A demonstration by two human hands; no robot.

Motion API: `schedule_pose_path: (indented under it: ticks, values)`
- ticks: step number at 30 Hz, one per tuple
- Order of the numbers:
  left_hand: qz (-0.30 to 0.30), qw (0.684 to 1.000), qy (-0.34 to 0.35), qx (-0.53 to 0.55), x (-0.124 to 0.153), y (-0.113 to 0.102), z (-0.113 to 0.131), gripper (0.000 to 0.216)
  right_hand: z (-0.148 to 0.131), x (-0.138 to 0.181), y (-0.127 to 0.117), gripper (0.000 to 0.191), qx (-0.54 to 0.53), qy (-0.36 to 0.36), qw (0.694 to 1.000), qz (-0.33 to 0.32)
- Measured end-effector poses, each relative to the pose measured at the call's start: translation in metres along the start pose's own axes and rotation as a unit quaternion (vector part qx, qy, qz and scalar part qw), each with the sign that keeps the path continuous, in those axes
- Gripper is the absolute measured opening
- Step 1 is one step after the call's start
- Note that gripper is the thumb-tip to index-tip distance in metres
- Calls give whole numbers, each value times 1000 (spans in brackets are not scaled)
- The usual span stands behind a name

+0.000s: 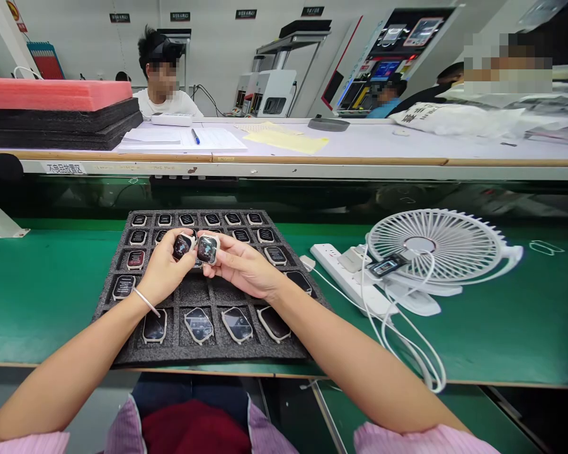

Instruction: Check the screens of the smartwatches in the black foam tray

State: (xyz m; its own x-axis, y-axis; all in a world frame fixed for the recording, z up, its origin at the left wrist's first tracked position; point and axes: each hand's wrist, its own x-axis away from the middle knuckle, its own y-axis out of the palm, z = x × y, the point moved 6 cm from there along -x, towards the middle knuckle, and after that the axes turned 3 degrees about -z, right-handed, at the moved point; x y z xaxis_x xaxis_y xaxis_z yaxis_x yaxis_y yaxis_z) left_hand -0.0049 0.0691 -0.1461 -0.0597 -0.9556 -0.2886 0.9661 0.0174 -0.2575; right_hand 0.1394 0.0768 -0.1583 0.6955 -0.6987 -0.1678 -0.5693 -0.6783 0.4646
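Note:
Over the middle of a dark foam tray, my left hand is closed around a smartwatch without a strap, its screen facing me. Close beside it, my right hand grips a second smartwatch, also strapless, with small marks lit on its dark screen. The tray's square pockets hold several more watch bodies, such as a silver one in the front row and one with text on its screen at the left. Two pockets below my hands show no watch. My hands and forearms hide part of the tray.
Right of the tray, a white power strip with cables lies by a white fan on the green table. A raised shelf behind carries black and pink foam sheets, papers and a pen. Beyond it sits a person.

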Motion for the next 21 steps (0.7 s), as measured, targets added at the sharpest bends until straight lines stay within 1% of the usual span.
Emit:
schedule_pose_path:
  ticks: [4, 8, 21]
  values:
    - [-11, 1000, -14, 9, 0, 1, -2, 40, -1, 0, -1, 49, 1, 1, 1000, -1]
    - [-22, 999, -13, 21, 1, 3, 0, 41, -1, 0, -1, 46, 7, -1, 1000, -1]
    - [-20, 999, -12, 34, 2, 3, 3, 41, -3, 1, 0, 50, 7, -4, 1000, 7]
